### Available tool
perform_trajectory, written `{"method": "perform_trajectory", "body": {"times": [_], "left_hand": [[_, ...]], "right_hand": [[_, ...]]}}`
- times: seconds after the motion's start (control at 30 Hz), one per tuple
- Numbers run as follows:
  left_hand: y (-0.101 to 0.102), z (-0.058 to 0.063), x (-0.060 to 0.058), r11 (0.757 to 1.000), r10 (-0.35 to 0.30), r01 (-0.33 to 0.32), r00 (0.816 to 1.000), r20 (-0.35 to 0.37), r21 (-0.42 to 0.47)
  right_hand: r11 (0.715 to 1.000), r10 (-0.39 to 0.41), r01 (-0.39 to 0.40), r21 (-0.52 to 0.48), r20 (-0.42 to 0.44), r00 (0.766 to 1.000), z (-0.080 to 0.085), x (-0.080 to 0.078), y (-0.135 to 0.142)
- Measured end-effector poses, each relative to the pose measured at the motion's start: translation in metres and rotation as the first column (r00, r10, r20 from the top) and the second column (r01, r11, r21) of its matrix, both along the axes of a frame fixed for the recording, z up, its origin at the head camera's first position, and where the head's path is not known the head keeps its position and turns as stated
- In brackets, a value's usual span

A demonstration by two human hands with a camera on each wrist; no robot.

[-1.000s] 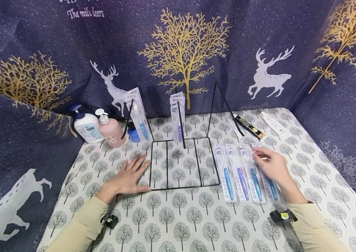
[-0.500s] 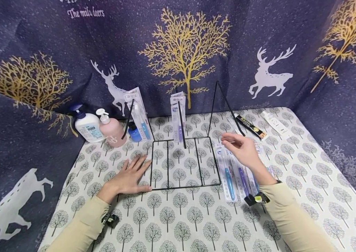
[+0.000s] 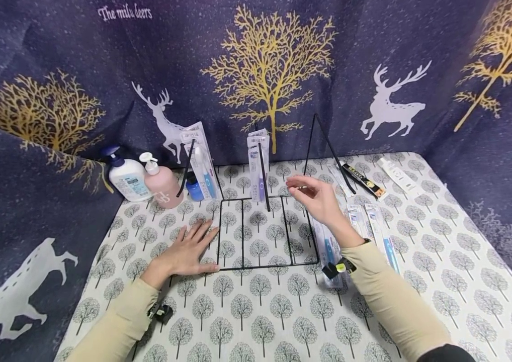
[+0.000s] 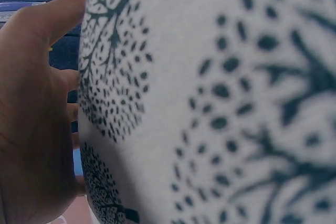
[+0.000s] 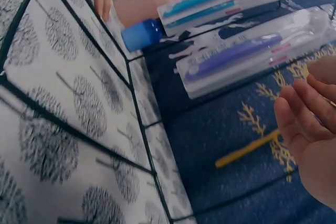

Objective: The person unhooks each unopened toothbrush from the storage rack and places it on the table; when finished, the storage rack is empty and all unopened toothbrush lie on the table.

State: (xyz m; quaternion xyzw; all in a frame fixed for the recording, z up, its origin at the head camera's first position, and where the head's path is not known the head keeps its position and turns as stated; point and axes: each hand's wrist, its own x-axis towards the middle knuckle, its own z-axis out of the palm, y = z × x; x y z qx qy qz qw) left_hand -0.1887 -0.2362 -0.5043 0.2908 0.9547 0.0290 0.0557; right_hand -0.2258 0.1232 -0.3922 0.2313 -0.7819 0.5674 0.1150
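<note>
My left hand [image 3: 189, 251] lies spread on the tablecloth beside the black wire rack [image 3: 268, 267], its thumb at the rack's front left corner. My right hand [image 3: 317, 198] is raised over the rack's right side, fingers loosely bent. In the right wrist view that hand [image 5: 315, 129] shows nothing held. Packaged toothbrushes hang on two of the rack's arms: blue ones [image 3: 206, 176] at the left, purple ones [image 5: 236, 56] in the middle. More packaged toothbrushes [image 3: 380, 234] lie in a row right of the rack, partly hidden by my right forearm.
Behind my left hand stand a white pump bottle [image 3: 129, 181], a pink pump bottle [image 3: 163, 188] and a small blue bottle [image 3: 194, 190]. A black toothpaste tube [image 3: 363, 182] and a white tube [image 3: 398, 176] lie at the back right. A dark printed cloth [image 3: 328, 60] hangs behind.
My right hand has moved left from the rightmost packaged toothbrush, across the row, to above the rack's right side. My left hand has stayed put.
</note>
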Motion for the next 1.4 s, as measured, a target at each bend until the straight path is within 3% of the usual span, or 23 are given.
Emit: {"method": "perform_trajectory", "body": {"times": [0.27, 0.6, 0.83, 1.0, 1.07, 1.23, 1.4], "left_hand": [[0.001, 0.002, -0.001, 1.000, 0.004, -0.004, 1.000, -0.002, 0.007], [0.002, 0.001, -0.002, 1.000, 0.008, -0.008, 1.000, 0.010, 0.001], [0.001, -0.001, -0.002, 1.000, 0.009, -0.009, 1.000, 0.008, 0.000], [0.000, -0.004, -0.002, 1.000, 0.009, -0.009, 1.000, 0.010, -0.003], [0.000, -0.005, -0.001, 1.000, 0.009, -0.009, 1.000, 0.008, -0.006], [0.000, -0.003, 0.000, 1.000, -0.002, 0.002, 1.000, -0.006, -0.002], [0.000, 0.000, 0.001, 1.000, 0.002, -0.002, 1.000, 0.000, -0.004]], "right_hand": [[0.992, 0.069, -0.069, -0.110, -0.004, 0.998, 0.007, -0.013, -0.022], [0.985, 0.099, -0.093, -0.145, 0.034, 0.995, 0.008, -0.022, -0.036], [0.986, 0.082, -0.070, -0.150, 0.073, 0.994, 0.002, -0.023, -0.046], [0.988, 0.073, -0.060, -0.141, 0.084, 0.994, -0.016, -0.032, -0.049], [0.989, 0.076, -0.063, -0.133, 0.090, 0.993, -0.017, -0.031, -0.051], [0.991, 0.087, -0.078, -0.106, 0.075, 0.993, -0.003, -0.013, -0.055], [0.991, 0.101, -0.099, -0.087, 0.015, 0.995, -0.001, -0.004, -0.055]]}}
